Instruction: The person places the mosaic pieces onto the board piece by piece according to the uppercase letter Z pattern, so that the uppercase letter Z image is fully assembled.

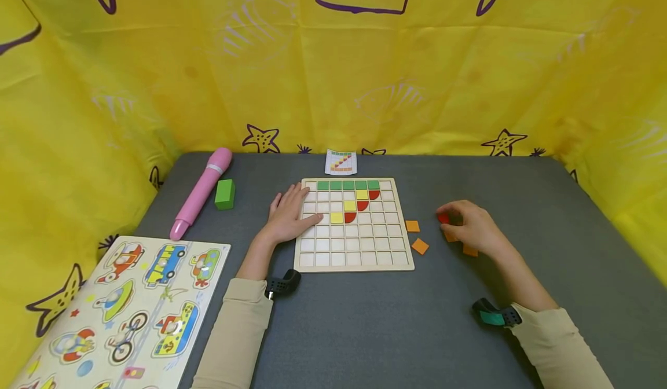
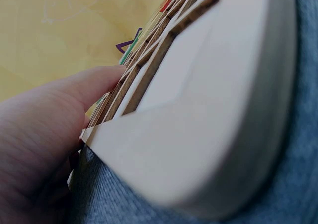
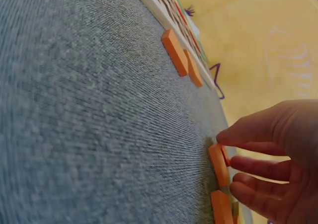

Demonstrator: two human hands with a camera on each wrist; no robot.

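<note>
My left hand (image 1: 286, 218) rests on the left edge of a square wooden grid board (image 1: 311, 265), its thumb lying over the cells. In the left wrist view the thumb (image 2: 102, 80) touches the grid. Green squares (image 1: 348, 185) fill part of the top row; yellow squares (image 1: 349, 206) and red quarter-round pieces (image 1: 362, 206) step diagonally down-left below. Right of the board, my right hand (image 1: 471, 224) pinches a small red piece (image 1: 443, 218) between thumb and fingers. Orange tiles (image 3: 219, 164) lie under and beside that hand, partly hidden by it.
Two orange tiles (image 1: 420, 246) lie at the board's right edge. A small pattern card (image 1: 341, 162) lies behind the board. To the left are a green block (image 1: 225, 194), a pink pen-shaped stick (image 1: 200, 195) and a picture puzzle board (image 1: 148, 308). A yellow curtain (image 1: 333, 76) surrounds the table.
</note>
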